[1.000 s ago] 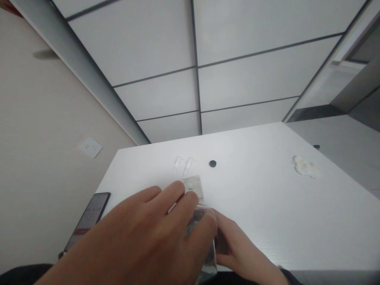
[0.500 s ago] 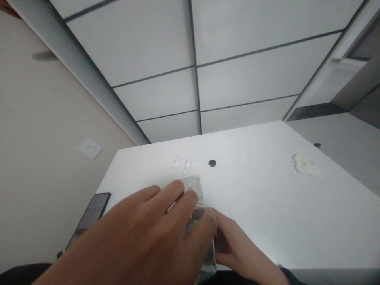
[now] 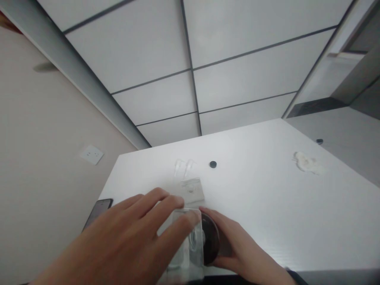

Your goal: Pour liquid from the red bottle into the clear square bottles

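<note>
My left hand [image 3: 133, 233] is wrapped over a clear, transparent box-shaped container [image 3: 190, 253], tilted near the table's front edge. My right hand [image 3: 234, 241] curls round a dark brown round object [image 3: 210, 237], directly to the right of the clear container. The two objects overlap in view; whether they touch is unclear. Just beyond the hands, a small clear packet [image 3: 192, 190] with a round shape in it lies on the white table [image 3: 267, 198].
Two small clear plastic pieces [image 3: 178, 167] and a small dark round cap [image 3: 213, 164] lie farther back. At the left edge is a phone [image 3: 99, 209]. A whitish patch [image 3: 307, 163] and a dark piece [image 3: 319, 141] are at the right. A socket [image 3: 92, 154] is on the wall.
My left hand and the clear container have shifted left, uncovering the dark brown object in my right hand and more of the packet. The phone is now more covered.
</note>
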Demonstrator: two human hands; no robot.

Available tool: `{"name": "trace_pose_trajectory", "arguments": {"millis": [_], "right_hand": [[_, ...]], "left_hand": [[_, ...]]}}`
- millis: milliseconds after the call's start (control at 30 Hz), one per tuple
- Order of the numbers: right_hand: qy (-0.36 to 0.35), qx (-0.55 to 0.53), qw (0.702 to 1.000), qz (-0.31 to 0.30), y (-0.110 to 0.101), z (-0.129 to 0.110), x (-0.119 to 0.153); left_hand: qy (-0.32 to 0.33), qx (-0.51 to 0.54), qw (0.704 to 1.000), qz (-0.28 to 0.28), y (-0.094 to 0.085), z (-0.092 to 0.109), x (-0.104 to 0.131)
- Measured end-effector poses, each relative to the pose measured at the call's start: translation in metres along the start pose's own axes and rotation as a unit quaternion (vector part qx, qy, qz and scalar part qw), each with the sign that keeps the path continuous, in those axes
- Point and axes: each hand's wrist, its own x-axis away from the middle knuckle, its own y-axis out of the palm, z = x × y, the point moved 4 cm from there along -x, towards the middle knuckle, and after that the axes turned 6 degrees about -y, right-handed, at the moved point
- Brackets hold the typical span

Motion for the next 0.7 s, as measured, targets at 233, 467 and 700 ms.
{"name": "trace_pose_trajectory", "arguments": {"millis": [233, 467, 700], "right_hand": [[0.005, 0.005, 1.000, -0.005, 0.000, 0.002, 0.001], [0.009, 0.004, 1.000, -0.009, 0.000, 0.002, 0.000], [0.028, 0.008, 0.999, -0.027, -0.002, -0.008, -0.005]], "left_hand": [[-0.003, 0.017, 1.000, -0.007, 0.005, -0.011, 0.011], [-0.041, 0.064, 0.997, -0.009, 0.025, -0.024, 0.035], [-0.069, 0.101, 0.992, 0.017, 0.037, -0.028, 0.045]]}}
